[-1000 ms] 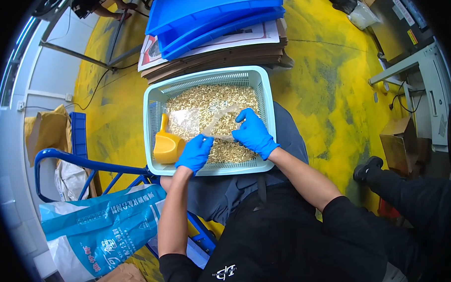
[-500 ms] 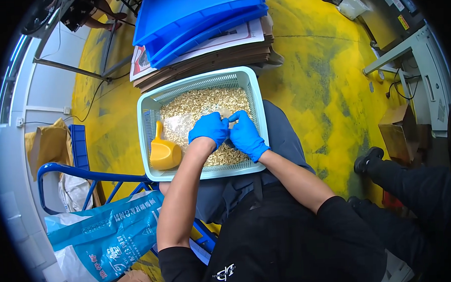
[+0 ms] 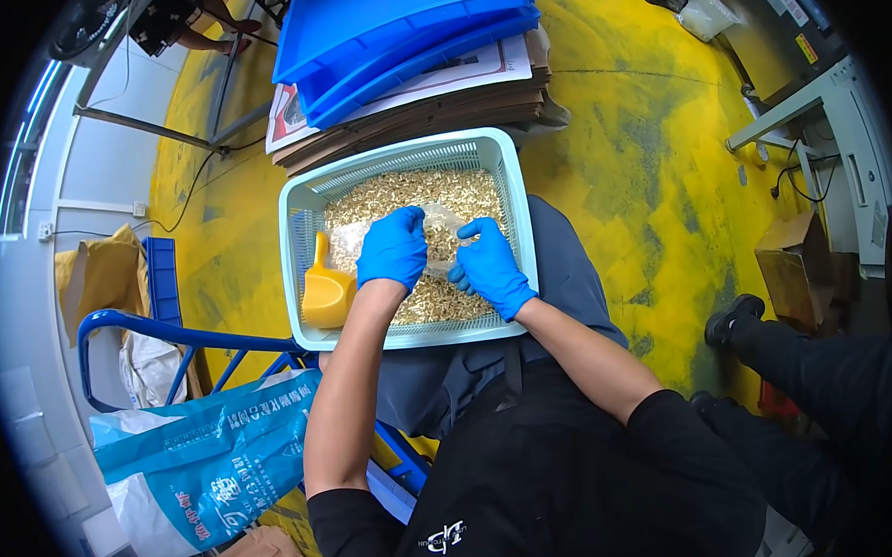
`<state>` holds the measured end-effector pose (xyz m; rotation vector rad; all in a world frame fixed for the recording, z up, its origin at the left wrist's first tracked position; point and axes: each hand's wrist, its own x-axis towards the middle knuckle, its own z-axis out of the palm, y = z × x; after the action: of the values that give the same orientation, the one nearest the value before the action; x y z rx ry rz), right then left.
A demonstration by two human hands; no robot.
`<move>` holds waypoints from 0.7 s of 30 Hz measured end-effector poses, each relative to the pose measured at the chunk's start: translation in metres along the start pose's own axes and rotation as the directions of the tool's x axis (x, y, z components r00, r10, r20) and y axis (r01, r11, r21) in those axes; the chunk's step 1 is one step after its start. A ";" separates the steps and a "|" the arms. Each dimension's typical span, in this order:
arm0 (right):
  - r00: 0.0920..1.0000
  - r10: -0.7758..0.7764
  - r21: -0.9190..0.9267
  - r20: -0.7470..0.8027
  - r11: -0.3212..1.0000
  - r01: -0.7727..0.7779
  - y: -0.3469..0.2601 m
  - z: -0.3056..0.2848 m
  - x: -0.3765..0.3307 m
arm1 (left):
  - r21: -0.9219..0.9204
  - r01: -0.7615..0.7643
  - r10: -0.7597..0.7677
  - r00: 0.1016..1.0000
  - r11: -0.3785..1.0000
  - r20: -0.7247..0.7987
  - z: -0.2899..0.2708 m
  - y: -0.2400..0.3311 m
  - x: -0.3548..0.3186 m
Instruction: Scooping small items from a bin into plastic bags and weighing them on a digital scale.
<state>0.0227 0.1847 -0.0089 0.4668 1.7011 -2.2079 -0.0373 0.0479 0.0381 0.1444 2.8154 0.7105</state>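
My gloved left hand and right hand pinch a small clear bag between them, fingers closed on its edges, over the pale grain filling the light green basket on my lap. A yellow scoop lies against the basket's left wall, leaving little room there. The bag's contents are hard to make out.

blue trays on flat cardboard; printed blue sack lower left.
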 end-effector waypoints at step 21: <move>0.980 0.082 -0.115 0.184 0.991 -0.061 -0.009 0.010 -0.008 | -0.039 0.455 -0.414 0.840 0.890 0.351 0.015 -0.011 -0.035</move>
<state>0.0251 0.1781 0.0047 0.2780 1.6662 -2.0266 0.0000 0.0394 0.0273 -0.3583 2.3438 0.6679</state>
